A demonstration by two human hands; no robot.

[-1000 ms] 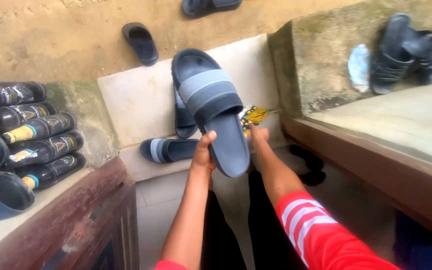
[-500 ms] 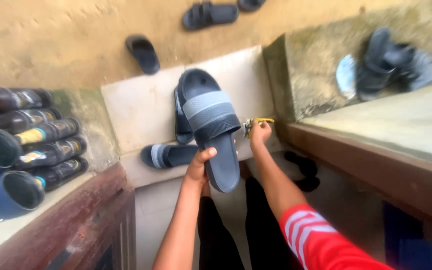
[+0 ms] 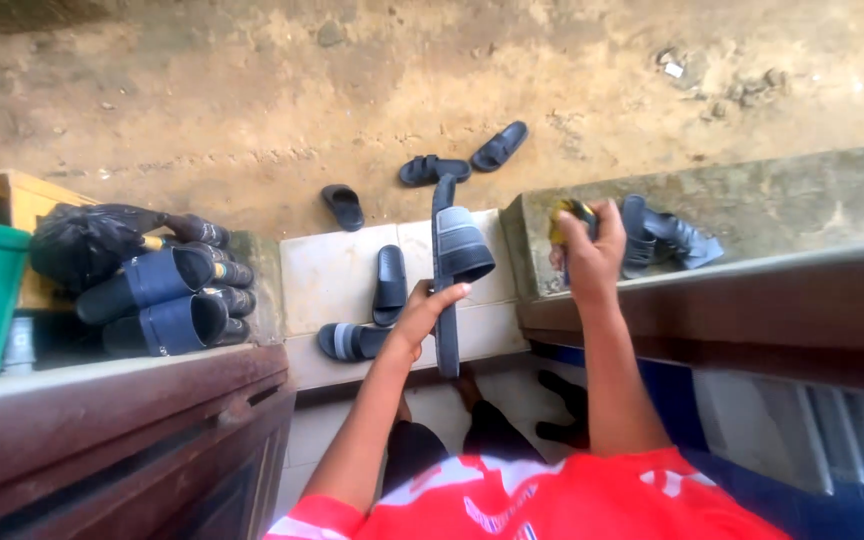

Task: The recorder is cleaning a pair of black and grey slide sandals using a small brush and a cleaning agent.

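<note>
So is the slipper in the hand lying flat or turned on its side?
On its side: the slide sandal in the left hand shows its thin edge.

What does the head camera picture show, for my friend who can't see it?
A person in a red shirt holds a dark slide sandal on its edge in the left hand, while the right hand grips a small yellow and dark thing above a concrete ledge. More sandals lie on the pale step and the dirt beyond.

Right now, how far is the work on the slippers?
Nothing looks finished. In hand: the left hand holds a dark slide slipper on edge, and the right hand grips a yellow object, too small to identify, at the ledge. Left untouched: two slippers on the step and three on the dirt.
</note>
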